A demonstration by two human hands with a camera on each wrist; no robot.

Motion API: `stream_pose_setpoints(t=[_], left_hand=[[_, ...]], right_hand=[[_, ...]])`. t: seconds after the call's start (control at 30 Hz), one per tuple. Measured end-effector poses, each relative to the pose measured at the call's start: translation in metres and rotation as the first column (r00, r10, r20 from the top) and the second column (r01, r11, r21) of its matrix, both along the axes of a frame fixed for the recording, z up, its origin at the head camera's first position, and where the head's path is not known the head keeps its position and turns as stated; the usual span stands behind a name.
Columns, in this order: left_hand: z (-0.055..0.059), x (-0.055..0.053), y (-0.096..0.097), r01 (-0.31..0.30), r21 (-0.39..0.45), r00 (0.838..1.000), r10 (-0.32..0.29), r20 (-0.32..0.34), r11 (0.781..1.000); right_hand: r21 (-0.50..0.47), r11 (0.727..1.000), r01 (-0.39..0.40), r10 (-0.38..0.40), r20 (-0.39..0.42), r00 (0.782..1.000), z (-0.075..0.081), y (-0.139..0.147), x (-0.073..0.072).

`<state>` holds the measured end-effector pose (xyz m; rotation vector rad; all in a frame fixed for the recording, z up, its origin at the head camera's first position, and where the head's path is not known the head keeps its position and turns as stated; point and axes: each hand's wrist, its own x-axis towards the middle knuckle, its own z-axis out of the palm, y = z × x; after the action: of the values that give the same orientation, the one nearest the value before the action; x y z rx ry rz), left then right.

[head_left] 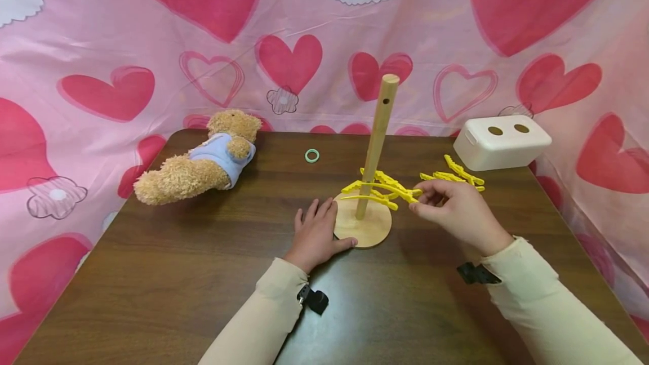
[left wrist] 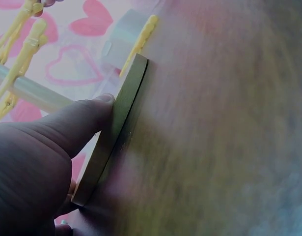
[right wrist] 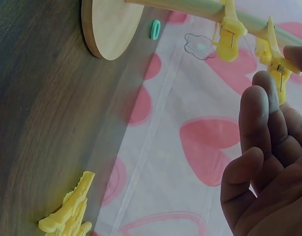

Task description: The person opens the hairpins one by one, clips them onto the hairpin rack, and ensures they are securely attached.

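- Far left, a brown teddy bear (head_left: 200,170) in a blue top lies on the dark wooden table (head_left: 203,275).
- Right of it, toward the far edge, a small green ring (head_left: 307,154) lies flat.
- Nearer, the left hand (head_left: 316,235) rests at the left side of the round wooden base (head_left: 372,234), fingers straight and apart, thumb on its near edge.
- From that base rises an upright wooden post (head_left: 377,137).
- Low on the post, a yellow clip (right wrist: 229,39) hangs beside the held one.
- Just right of the post, the right hand (head_left: 458,210) pinches the end of another yellow clip (head_left: 382,186), thumb and fingertips together on it; this clip reaches the post, but whether it bites there I cannot tell.
- Beyond that hand, loose yellow clips (head_left: 465,172) lie on the table.
- Far right stands a white box (head_left: 507,151) with two round holes on top.
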<state>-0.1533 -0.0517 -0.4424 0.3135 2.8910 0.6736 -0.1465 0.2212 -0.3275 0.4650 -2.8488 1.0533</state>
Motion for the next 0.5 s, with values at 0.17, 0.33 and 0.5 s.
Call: stream_pose_setpoints(t=[0.17, 0.33, 0.5], left_hand=[[0.0007, 0.0006, -0.0009, -0.001, -0.005, 1.0, 0.001, 0.009, 1.0], [0.0028, 0.0008, -0.0012, 0.002, -0.006, 1.0, -0.002, 0.006, 1.0], [0.0025, 0.0009, -0.001, 0.011, -0.007, 1.0, -0.011, 0.004, 1.0]], right_hand=[[-0.004, 1.0, 0.011, -0.011, -0.002, 1.0, -0.0011, -0.0012, -0.0009], [-0.018, 1.0, 0.018, -0.019, -0.035, 0.999, -0.0037, -0.0033, -0.0019], [-0.031, 0.999, 0.016, -0.018, -0.068, 0.998, -0.006, -0.0056, -0.0033]])
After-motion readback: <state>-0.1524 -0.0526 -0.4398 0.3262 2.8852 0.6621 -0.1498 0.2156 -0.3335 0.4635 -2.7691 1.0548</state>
